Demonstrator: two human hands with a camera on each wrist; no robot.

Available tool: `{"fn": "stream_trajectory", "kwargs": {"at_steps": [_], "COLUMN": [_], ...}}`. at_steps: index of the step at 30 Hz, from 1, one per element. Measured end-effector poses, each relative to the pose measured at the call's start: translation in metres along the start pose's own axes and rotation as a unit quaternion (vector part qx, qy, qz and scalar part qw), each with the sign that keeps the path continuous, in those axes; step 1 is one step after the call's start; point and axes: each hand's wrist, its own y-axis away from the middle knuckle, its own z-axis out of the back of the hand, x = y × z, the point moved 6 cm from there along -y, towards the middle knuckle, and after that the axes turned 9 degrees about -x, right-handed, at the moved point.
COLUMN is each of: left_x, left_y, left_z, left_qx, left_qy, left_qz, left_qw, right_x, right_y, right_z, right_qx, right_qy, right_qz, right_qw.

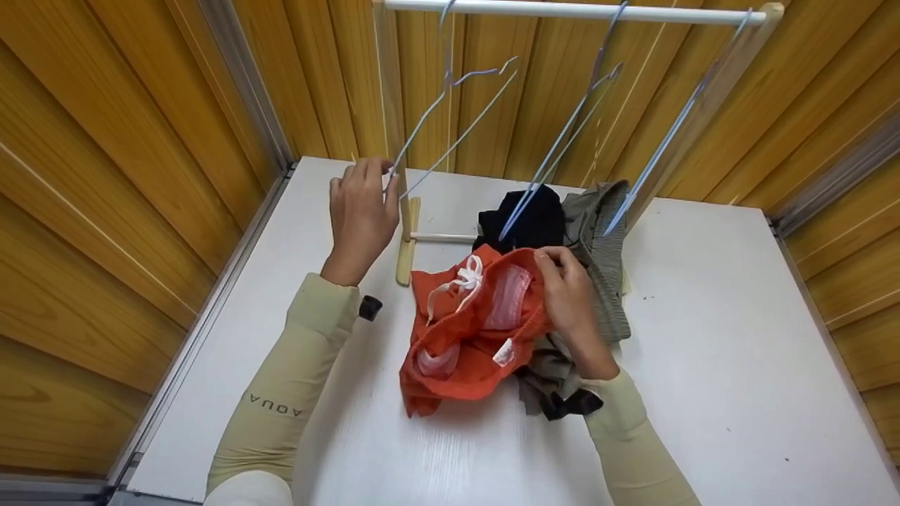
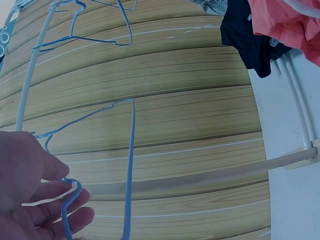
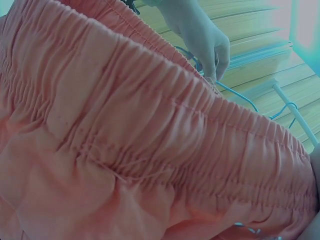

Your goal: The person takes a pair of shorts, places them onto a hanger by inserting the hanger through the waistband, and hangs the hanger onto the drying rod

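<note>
My left hand (image 1: 364, 211) pinches the lower left corner of a blue wire hanger (image 2: 129, 175), which hangs by its hook from the rod. Between thumb and fingers, the curved wire end shows in the left wrist view. With my right hand (image 1: 568, 299) I grip the waistband of orange shorts (image 1: 457, 390) at its right side. The waistband is spread open, showing the inside, a white label and a tied white drawstring (image 1: 470, 274). In the right wrist view, the gathered elastic waistband fills most of the picture, and my right fingers are mostly hidden.
A white rod (image 1: 562, 8) on a wooden stand spans the back. Two more blue hangers hang there, the middle one overlapping a black garment (image 1: 552, 211), the other beside an olive garment (image 1: 606, 281). Wooden panel walls enclose the white table (image 1: 738, 365).
</note>
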Motion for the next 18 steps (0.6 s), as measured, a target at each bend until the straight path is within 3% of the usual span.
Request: {"fn": "stream_trajectory", "kwargs": {"at_steps": [6, 18], "left_x": [-0.004, -0.013], "left_y": [-0.002, 0.001], "left_z": [-0.003, -0.01], "left_qx": [0.008, 0.034], "left_qy": [0.005, 0.054], "left_qz": [-0.006, 0.014], "left_qw": [0.9999, 0.9978], "right_x": [0.0, -0.002], "right_y": [0.001, 0.0], "right_z": [-0.001, 0.0], "right_qx": [0.001, 0.002], "right_qy": [-0.011, -0.001], "right_qz": [0.003, 0.009], "right_qw": [0.9999, 1.0]}}
